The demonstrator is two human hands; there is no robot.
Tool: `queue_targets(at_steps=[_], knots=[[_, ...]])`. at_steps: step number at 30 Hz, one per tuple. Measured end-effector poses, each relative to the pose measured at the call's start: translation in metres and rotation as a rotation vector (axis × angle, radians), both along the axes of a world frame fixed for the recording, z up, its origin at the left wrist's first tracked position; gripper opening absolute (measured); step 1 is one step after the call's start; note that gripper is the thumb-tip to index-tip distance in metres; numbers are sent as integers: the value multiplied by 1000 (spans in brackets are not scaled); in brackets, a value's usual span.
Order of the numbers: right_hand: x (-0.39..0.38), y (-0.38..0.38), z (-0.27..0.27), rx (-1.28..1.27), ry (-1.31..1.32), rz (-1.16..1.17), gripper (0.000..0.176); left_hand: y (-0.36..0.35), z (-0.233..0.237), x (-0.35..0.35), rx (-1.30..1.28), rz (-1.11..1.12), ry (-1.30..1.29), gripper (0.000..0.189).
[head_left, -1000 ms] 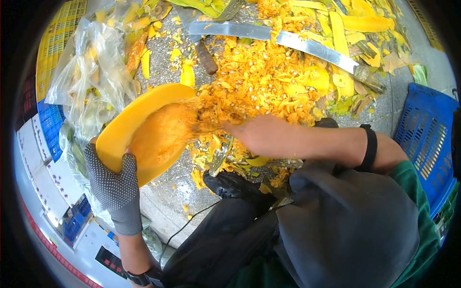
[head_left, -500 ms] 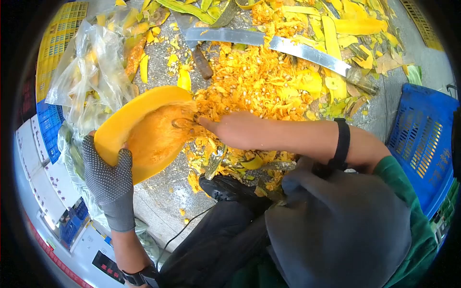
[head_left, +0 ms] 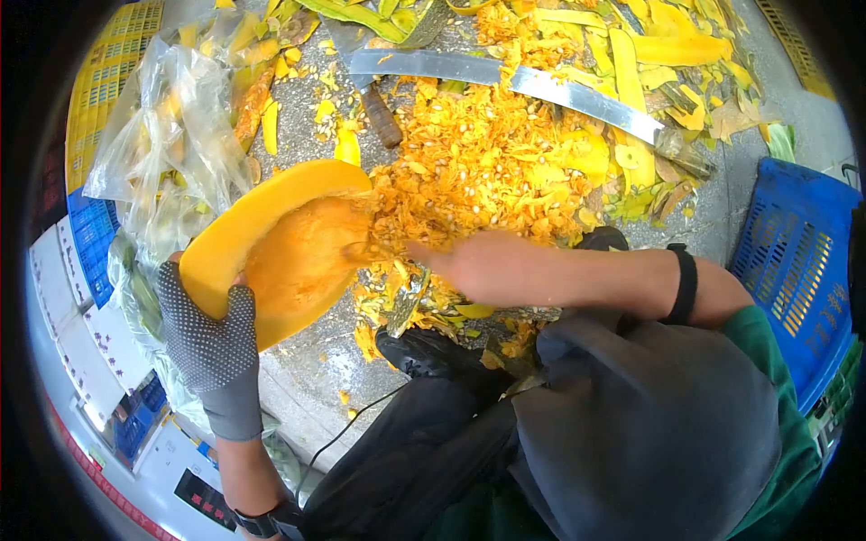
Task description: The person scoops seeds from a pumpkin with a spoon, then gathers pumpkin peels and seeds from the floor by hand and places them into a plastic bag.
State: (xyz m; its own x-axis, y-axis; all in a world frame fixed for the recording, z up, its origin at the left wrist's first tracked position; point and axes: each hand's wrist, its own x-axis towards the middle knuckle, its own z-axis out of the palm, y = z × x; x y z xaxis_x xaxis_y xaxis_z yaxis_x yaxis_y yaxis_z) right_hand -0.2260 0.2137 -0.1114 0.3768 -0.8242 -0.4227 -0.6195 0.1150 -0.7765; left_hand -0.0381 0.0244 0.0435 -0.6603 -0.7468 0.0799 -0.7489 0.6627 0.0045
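My left hand (head_left: 213, 338), in a grey dotted glove, grips the outer end of a peeled, hollowed pumpkin half (head_left: 311, 257). Thumb and fingers clamp its rim, and the orange hollow faces me, tilted to the right. My bare right hand (head_left: 492, 268) is closed round a thin loop scraper (head_left: 359, 252), its handle mostly hidden by the fingers. The loop sits at the right edge of the hollow, blurred by motion. Right beside it, a heap of stringy pumpkin pulp and seeds (head_left: 487, 162) covers the floor.
A long curved knife (head_left: 505, 77) lies across the heap; a brown-handled blade (head_left: 381, 117) lies nearby. Yellow peelings (head_left: 681, 50) spread at the back right. A clear plastic bag (head_left: 162, 135) stands left, a blue crate (head_left: 785, 270) right. My shoe (head_left: 433, 352) is below the heap.
My right hand and the loop scraper have moved right and slightly down, from inside the hollow towards its edge. The pumpkin half, held in my left hand, has shifted only slightly.
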Motion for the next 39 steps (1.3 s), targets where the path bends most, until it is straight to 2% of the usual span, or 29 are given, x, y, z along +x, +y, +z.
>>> queue_targets(at_steps=[1, 3, 7, 9, 13, 15, 16, 18, 19, 21, 25, 27, 31, 33, 37, 39], knots=[[6, 4, -4, 8, 7, -2, 71, -1, 0, -3, 8, -2, 7, 59], [15, 1, -12, -37, 5, 2, 56, -4, 4, -8, 59, 39, -24, 58], [-6, 9, -12, -90, 119, 25, 59, -8, 5, -4, 75, 84, -28, 58], [0, 6, 0, -214, 95, -126, 69, -11, 3, -4, 80, 47, -3, 58], [-5, -27, -2, -189, 206, -167, 64, -5, 7, -12, 80, 35, -16, 59], [-17, -21, 7, -79, 169, -136, 48, -6, 7, -11, 66, 43, -53, 59], [-19, -18, 14, -82, 169, -134, 48, -7, 7, -9, 64, 45, -52, 59], [-24, -10, 28, 17, 199, -9, 45, -8, 5, -8, 56, 55, -37, 61], [-24, -12, 28, 18, 206, -11, 45, -9, 5, -11, 57, 53, -29, 61], [-15, -21, 24, -111, 118, -160, 57, -8, 7, -17, 97, 101, -46, 63], [-11, -37, 1, -72, 100, -214, 59, -14, 5, -13, -11, 11, -71, 63], [-20, -20, 7, 124, 131, -115, 61, -12, 11, -14, 102, 138, -62, 63], [-40, -5, 26, -16, 193, -66, 48, -44, -2, 17, 148, 151, -3, 61], [-40, -19, 39, 111, 49, -85, 51, -59, -8, 32, 235, 270, 43, 63], [-34, -49, 9, -79, 172, -167, 52, -83, -22, 68, 260, 246, 43, 63], [-52, -47, 3, 88, 193, -90, 52, -81, -24, 73, 296, 236, 111, 63]])
